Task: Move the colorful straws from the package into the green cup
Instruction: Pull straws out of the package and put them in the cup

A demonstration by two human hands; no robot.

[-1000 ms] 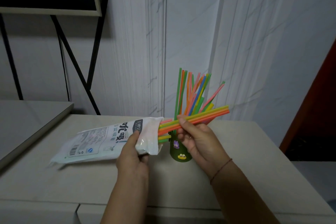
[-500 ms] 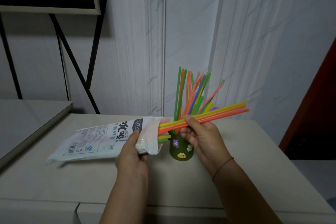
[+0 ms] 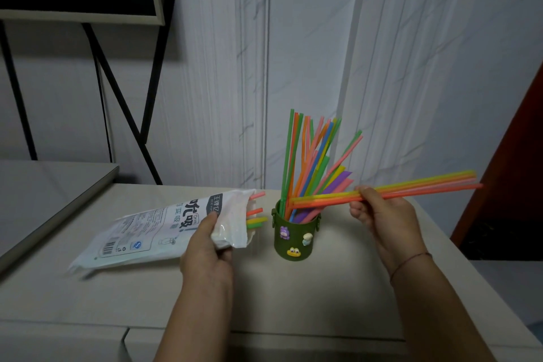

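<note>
Bundle: and there it is, the bundle point(image 3: 417, 189) of yellow, green and orange straws, almost level in the air, left ends right over the cup's mouth, right ends reaching far out to the right, well apart from the package.
Right hand: the right hand point(image 3: 385, 220) has it, fingers point(image 3: 357, 211) curled beneath and thumb on top, pinching the bundle towards its left part.
Green cup: the green cup point(image 3: 293, 239) stands upright on the surface between the two hands, little cartoon figures stuck on its front.
Standing straws: a full fan of standing straws point(image 3: 308, 161) in the cup, most of them leaning right.
Package: the package point(image 3: 152, 232), white and printed, lies left of the cup, open mouth lifted towards it.
Straw tips: pink, orange, yellow and green straw tips point(image 3: 257, 216) poke from that mouth, just beside the cup's rim.
Left hand: the left hand point(image 3: 208, 250) grips the package near its mouth, thumb on top, fingers tucked under.
Surface: a pale surface point(image 3: 323, 297) carries it all.
Behind: white marbled wall point(image 3: 308, 38), black frame point(image 3: 117, 97) at the left.
</note>
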